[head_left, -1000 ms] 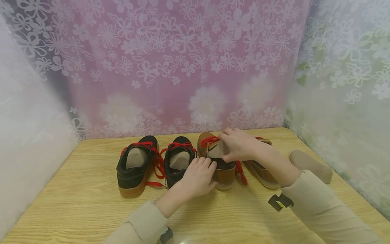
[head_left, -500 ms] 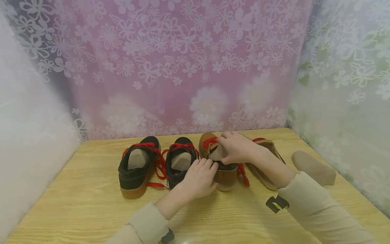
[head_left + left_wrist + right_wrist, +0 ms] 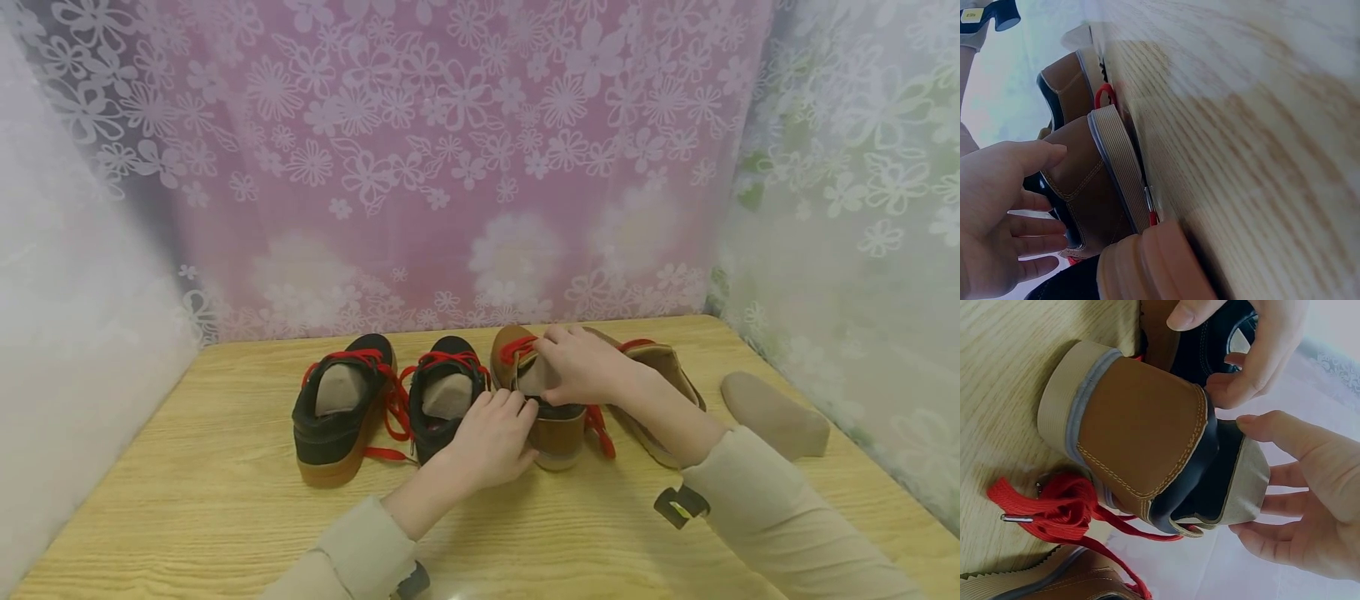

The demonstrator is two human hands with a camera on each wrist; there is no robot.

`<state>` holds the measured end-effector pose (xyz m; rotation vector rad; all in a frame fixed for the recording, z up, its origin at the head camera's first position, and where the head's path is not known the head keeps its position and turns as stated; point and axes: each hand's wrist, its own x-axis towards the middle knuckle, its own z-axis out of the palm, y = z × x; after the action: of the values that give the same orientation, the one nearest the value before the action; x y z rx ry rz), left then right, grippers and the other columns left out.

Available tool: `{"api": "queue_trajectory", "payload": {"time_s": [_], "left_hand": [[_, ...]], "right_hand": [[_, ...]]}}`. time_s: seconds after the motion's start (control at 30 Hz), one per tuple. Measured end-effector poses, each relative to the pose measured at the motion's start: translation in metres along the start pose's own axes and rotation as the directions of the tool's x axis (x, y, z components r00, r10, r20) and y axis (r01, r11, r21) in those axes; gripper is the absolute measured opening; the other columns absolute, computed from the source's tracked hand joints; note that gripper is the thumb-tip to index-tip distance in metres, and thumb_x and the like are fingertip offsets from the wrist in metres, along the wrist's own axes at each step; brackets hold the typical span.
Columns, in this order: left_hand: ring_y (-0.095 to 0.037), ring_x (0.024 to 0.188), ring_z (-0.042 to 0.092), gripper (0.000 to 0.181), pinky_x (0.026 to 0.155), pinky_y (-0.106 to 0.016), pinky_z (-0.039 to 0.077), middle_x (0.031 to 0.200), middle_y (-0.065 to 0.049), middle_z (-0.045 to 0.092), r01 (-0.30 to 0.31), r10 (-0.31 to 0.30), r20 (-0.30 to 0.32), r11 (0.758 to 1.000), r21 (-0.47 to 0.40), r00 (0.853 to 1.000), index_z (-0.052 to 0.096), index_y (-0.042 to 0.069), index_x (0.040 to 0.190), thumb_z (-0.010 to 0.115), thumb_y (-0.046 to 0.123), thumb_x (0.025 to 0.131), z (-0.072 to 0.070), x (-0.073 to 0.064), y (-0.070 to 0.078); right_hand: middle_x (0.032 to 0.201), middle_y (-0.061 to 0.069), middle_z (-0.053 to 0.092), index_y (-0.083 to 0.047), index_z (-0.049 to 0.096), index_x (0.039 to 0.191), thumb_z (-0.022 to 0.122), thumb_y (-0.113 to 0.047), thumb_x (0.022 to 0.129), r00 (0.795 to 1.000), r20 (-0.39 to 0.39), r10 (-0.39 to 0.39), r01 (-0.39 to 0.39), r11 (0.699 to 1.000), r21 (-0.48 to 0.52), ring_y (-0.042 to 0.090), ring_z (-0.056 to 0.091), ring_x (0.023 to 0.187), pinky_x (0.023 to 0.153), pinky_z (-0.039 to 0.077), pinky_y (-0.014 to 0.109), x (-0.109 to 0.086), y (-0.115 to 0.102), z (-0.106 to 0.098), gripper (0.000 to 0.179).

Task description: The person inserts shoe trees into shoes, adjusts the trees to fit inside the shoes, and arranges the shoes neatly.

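Observation:
My right hand (image 3: 581,365) holds a beige shoe insert (image 3: 1251,481) by its sides, thumb on one side and fingers on the other. The insert stands partly inside the opening of a brown leather shoe (image 3: 1138,428) with red laces and a dark lining. At that shoe's heel, my left hand (image 3: 487,437) grips the collar, its thumb outside in the left wrist view. The insert's front end is hidden in the shoe. Right of it stands a second brown shoe (image 3: 663,446), its opening showing no insert. A loose beige insert (image 3: 776,415) lies farther right on the table.
Two black shoes with red laces, one at the left (image 3: 322,442) and one beside my left hand (image 3: 431,429), each hold a beige insert. Loose red laces (image 3: 600,433) trail between the brown shoes. Flowered curtains (image 3: 450,167) enclose the wooden table (image 3: 180,483).
My right hand has moved slightly down and left, and the insert sits a little lower in the brown shoe. The left hand keeps its place at the heel.

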<state>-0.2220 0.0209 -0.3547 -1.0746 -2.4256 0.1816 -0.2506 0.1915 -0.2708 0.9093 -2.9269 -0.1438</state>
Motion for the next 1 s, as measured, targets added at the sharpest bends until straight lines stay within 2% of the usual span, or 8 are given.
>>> {"api": "queue_trajectory", "payload": {"time_s": [0.4, 1.0], "left_hand": [[-0.016, 0.088, 0.053, 0.053, 0.071, -0.028, 0.039, 0.096, 0.000, 0.057, 0.003, -0.003, 0.007, 1.000, -0.011, 1.000, 0.059, 0.011, 0.113, 0.067, 0.050, 0.078, -0.001, 0.000, -0.001], [-0.017, 0.092, 0.052, 0.054, 0.074, -0.030, 0.040, 0.102, -0.001, 0.057, 0.016, -0.010, 0.074, 0.996, -0.090, 0.997, 0.058, 0.010, 0.118, 0.065, 0.049, 0.080, -0.006, 0.002, -0.004]], "right_hand": [[0.114, 0.017, 0.052, 0.003, 0.053, 0.122, 0.075, -0.032, 0.076, 1.000, -0.012, -0.005, 0.005, 1.000, -0.008, 0.037, 0.051, 0.104, 0.088, 0.042, 0.047, 0.003, -0.002, 0.005, 0.062], [0.109, 0.015, 0.051, -0.001, 0.056, 0.118, 0.078, -0.031, 0.074, 1.000, -0.016, 0.014, -0.013, 0.999, 0.047, 0.034, 0.052, 0.098, 0.084, 0.044, 0.044, 0.005, 0.001, 0.013, 0.057]]}}
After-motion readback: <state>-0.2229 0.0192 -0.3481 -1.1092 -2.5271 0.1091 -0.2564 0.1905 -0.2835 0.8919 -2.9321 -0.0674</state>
